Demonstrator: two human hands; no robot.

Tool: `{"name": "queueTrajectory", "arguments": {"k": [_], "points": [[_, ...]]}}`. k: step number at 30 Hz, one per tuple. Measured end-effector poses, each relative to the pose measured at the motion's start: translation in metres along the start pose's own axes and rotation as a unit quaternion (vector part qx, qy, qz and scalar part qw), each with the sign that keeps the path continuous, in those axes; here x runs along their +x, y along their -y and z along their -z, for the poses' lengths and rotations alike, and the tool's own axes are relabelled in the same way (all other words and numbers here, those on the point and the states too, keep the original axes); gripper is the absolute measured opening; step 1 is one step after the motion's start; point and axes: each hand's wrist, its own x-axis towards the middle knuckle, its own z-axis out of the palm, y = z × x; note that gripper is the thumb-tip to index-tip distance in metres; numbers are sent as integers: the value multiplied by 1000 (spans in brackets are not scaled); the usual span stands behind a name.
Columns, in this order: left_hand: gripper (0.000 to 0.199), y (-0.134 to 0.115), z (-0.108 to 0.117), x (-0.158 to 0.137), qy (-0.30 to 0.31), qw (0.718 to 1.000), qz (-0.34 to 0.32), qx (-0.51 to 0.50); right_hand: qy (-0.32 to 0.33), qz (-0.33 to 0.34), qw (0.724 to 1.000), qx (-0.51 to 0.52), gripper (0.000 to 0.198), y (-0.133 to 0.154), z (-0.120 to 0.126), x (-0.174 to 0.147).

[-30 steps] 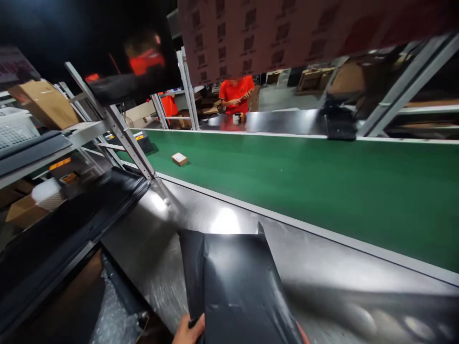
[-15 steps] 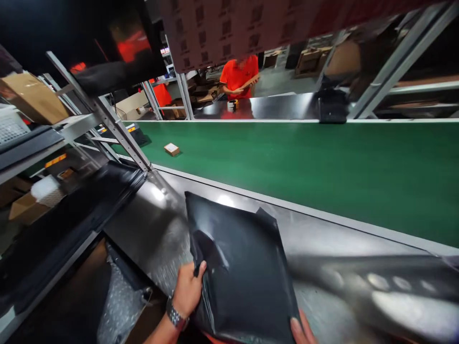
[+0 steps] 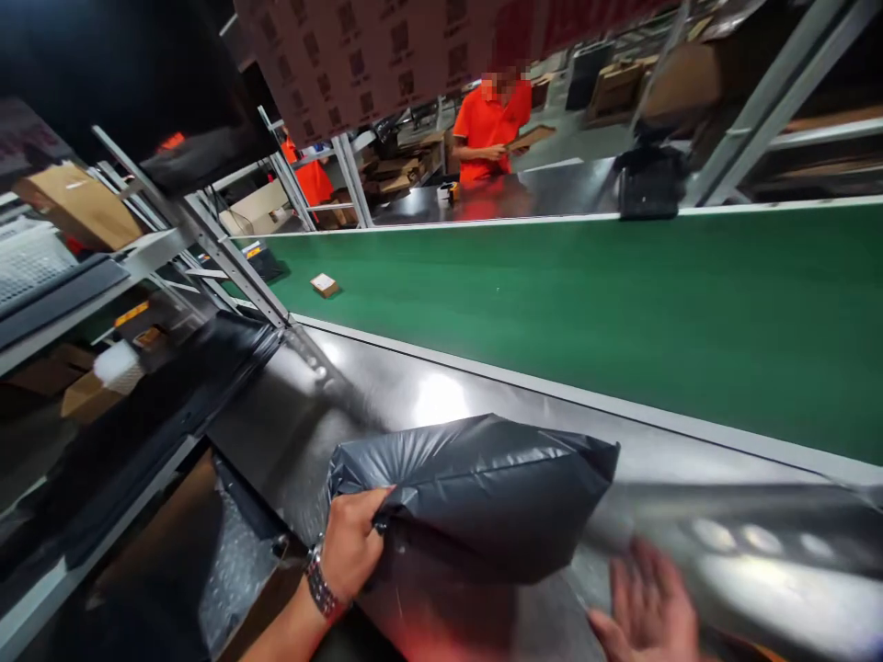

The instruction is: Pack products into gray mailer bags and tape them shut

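Observation:
A black plastic mailing bag, bulging and creased, is tilted above the metal worktop. My left hand, with a metal watch on the wrist, pinches the bag's left end between thumb and fingers. To the right of the bag, my right hand is apart from it, palm showing and fingers spread, slightly blurred. Nothing lies in that palm. What the bag contains is hidden.
Beyond the worktop runs a green conveyor belt carrying a small cardboard box. Stacked black bags and a box with bubble wrap are at left. Across the belt stands a person in orange holding flat cardboard.
The bag has turned and tipped, now lying more crosswise. My right hand has let go of its lower right corner and opened to the right. My left hand keeps its grip.

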Motion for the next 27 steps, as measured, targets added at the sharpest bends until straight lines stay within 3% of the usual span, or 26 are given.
{"name": "queueTrajectory", "arguments": {"k": [2,4,7,9,12,15,19,21,24,27], "points": [[33,0,-2,1,-17,1000,-4,-4,71,112,991,6,167,46,-31,45],[31,0,-5,1,-31,999,5,-17,225,158,961,-15,171,84,-71,68],[32,1,-11,-1,-51,997,38,-49,430,202,871,-127,160,113,-115,67],[40,2,-19,-3,-65,993,57,-84,479,251,818,-195,153,114,-124,58],[57,1,-32,-4,-82,988,59,-115,494,313,772,-248,152,103,-120,49],[55,-2,-42,0,-81,989,54,-115,464,332,778,-261,143,95,-118,46],[44,-10,-45,14,-88,990,42,-102,360,358,819,-266,75,100,-132,43],[48,-12,-44,20,-73,996,26,-45,344,393,796,-307,53,107,-139,43],[58,-7,-38,27,-26,997,-12,73,336,458,725,-389,47,106,-138,42],[57,9,-31,40,6,989,-76,123,262,520,695,-421,39,78,-120,40]]}}
